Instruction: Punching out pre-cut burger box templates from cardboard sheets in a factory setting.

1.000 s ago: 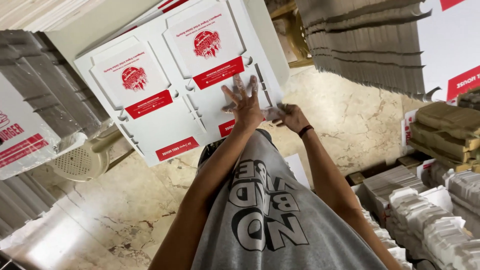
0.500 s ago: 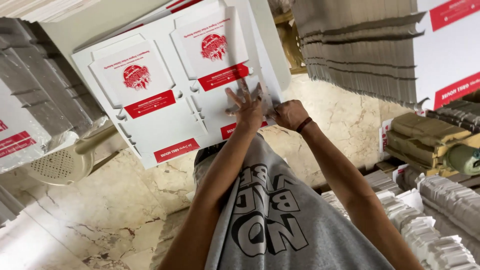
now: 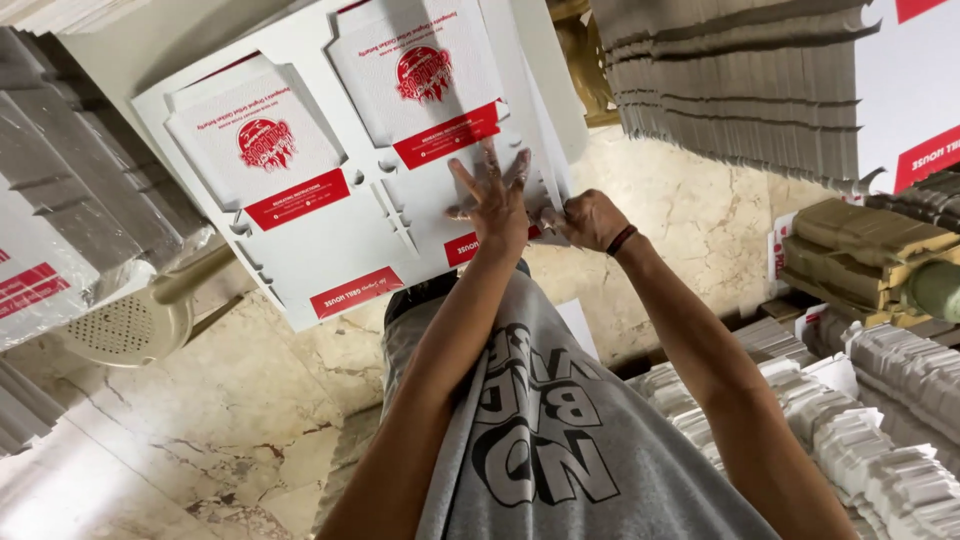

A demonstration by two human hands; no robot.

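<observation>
White die-cut cardboard, an unfolded box blank (image 3: 330,200) with red printed panels, lies flat over the person's lap above the marble floor (image 3: 200,440). The left hand (image 3: 492,200) presses on it with fingers spread wide. The right hand (image 3: 590,220), curled, pinches the blank's right edge. Stacks of flat grey cardboard (image 3: 740,100) hang close by on the right.

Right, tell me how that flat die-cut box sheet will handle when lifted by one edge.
The white box sheet looks thin and wide, so probably light but bendy. Its cut slots and creases suggest it folds easily. The left hand presses flat on it while the right hand grips its edge.
</observation>
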